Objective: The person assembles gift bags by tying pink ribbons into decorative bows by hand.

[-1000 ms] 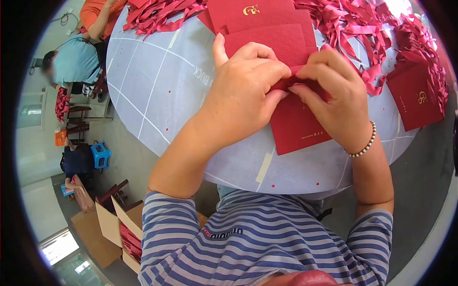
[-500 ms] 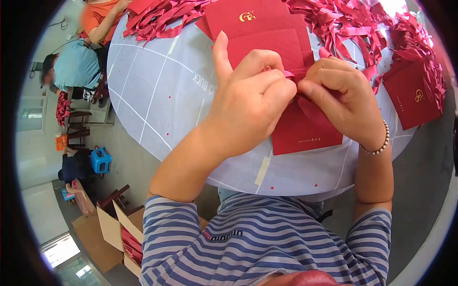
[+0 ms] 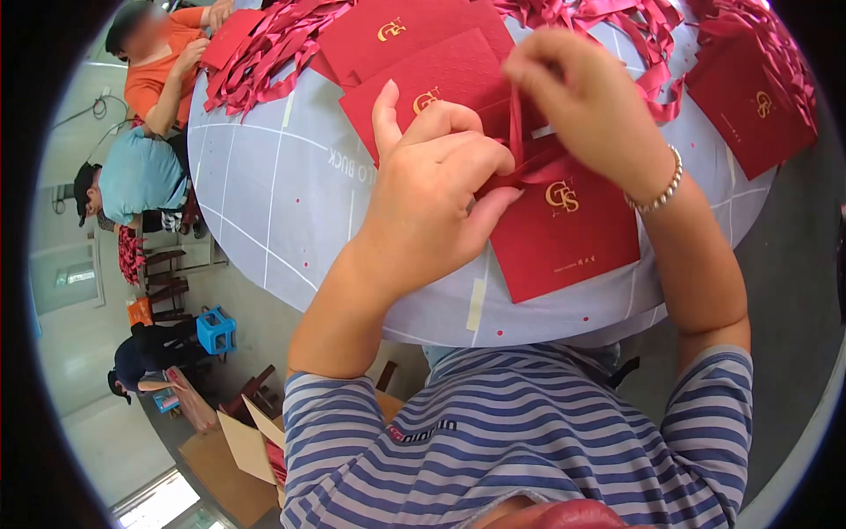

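A red paper bag [image 3: 571, 238] with a gold logo lies in front of me, its upper part under my hands. Red ribbon [image 3: 516, 132] runs from its top edge. My left hand [image 3: 432, 189] has thumb and curled fingers closed about the ribbon at the bag's top, the index finger raised. Above and to the right, my right hand [image 3: 586, 110], slightly blurred, pinches a ribbon strand and holds it upward. More red bags [image 3: 405, 44] with gold logos lie stacked just beyond my hands.
The round table has a pale grid-patterned cloth [image 3: 256, 189]. Heaps of red ribbon [image 3: 273, 57] lie at its far side, and ribboned bags [image 3: 749, 115] at the right edge. People work at the left, near a blue stool [image 3: 216, 331]. A cardboard box [image 3: 242, 445] stands at lower left.
My right hand has moved up and away from my left, drawing a ribbon strand upward. The bag's gold logo has come into view. My view has shifted slightly.
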A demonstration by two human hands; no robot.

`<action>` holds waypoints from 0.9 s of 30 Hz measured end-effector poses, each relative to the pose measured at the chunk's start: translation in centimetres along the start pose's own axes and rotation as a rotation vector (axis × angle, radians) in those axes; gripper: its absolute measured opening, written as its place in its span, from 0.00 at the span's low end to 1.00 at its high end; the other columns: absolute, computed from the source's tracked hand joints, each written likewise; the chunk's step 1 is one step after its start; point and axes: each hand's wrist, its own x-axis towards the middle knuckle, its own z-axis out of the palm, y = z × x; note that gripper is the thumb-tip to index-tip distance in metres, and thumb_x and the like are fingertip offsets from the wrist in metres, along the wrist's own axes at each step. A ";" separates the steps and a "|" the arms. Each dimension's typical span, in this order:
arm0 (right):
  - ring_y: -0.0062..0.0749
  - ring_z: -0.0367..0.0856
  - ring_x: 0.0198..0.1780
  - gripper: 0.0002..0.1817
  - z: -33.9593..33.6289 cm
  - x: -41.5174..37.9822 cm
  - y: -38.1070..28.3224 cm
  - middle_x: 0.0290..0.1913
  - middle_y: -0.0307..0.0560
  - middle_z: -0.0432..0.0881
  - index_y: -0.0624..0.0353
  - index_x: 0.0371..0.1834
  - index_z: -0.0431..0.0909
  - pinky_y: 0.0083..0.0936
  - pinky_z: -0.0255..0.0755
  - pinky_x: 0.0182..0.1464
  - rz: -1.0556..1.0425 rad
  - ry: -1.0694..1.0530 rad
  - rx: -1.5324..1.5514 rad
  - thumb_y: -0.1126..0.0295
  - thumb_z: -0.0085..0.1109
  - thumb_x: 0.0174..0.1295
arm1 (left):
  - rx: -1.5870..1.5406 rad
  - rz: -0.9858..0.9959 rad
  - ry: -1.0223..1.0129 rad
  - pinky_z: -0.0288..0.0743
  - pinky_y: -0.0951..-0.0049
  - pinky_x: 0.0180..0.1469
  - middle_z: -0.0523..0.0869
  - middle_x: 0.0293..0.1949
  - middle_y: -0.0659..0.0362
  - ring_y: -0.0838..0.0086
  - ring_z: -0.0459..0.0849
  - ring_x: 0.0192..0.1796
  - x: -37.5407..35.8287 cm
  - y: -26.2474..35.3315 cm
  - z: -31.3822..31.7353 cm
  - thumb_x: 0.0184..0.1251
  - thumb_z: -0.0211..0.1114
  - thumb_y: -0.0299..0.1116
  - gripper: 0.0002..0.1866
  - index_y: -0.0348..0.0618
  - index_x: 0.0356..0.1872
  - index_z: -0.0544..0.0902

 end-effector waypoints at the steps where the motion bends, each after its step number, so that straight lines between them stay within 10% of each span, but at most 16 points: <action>1: 0.21 0.77 0.30 0.09 -0.5 0.3 0.2 0.29 0.43 0.81 0.66 0.39 0.83 0.23 0.72 0.34 0.098 0.003 0.067 0.69 0.62 0.70 | -0.063 -0.056 -0.060 0.47 0.36 0.75 0.85 0.33 0.64 0.68 0.83 0.45 0.0 0.1 -0.3 0.47 0.80 0.27 0.13 0.47 0.35 0.86; 6: 0.13 0.75 0.36 0.11 -3.8 1.6 -3.8 0.36 0.35 0.80 0.66 0.54 0.77 0.12 0.72 0.38 0.461 0.006 0.330 0.71 0.59 0.76 | -0.045 -0.238 -0.078 0.50 0.34 0.73 0.82 0.31 0.63 0.67 0.83 0.42 -0.1 -0.8 -1.4 0.53 0.71 0.30 0.12 0.46 0.41 0.86; 10: 0.09 0.66 0.26 0.14 -8.0 0.9 1.4 0.24 0.30 0.75 0.64 0.34 0.84 0.13 0.60 0.27 0.134 -0.133 -0.133 0.64 0.67 0.71 | 0.227 -0.306 -0.006 0.52 0.35 0.71 0.82 0.27 0.63 0.66 0.82 0.41 -0.5 -1.8 -1.4 0.57 0.75 0.37 0.08 0.45 0.31 0.87; 17: 0.41 0.62 0.14 0.29 -7.6 -0.2 1.1 0.14 0.55 0.67 0.67 0.14 0.76 0.35 0.62 0.21 0.323 -0.525 -0.597 0.53 0.75 0.59 | 0.233 -0.186 0.165 0.59 0.43 0.68 0.84 0.31 0.62 0.64 0.81 0.40 -0.1 -3.0 -0.2 0.57 0.78 0.38 0.11 0.45 0.32 0.87; 23: 0.33 0.87 0.23 0.14 -8.5 0.7 -1.3 0.28 0.50 0.86 0.65 0.46 0.81 0.27 0.80 0.27 0.539 -0.874 -0.445 0.76 0.65 0.56 | 0.067 -0.170 -0.036 0.62 0.43 0.67 0.88 0.35 0.58 0.60 0.86 0.44 -0.3 -2.6 1.1 0.61 0.75 0.39 0.14 0.44 0.44 0.87; 27: 0.25 0.82 0.17 0.14 -7.5 0.8 -0.4 0.20 0.47 0.84 0.65 0.48 0.79 0.22 0.74 0.19 0.615 -0.883 -0.273 0.82 0.61 0.58 | -0.138 -0.346 -0.059 0.61 0.43 0.69 0.88 0.35 0.59 0.63 0.87 0.41 -0.2 -2.5 0.3 0.62 0.75 0.38 0.14 0.44 0.44 0.84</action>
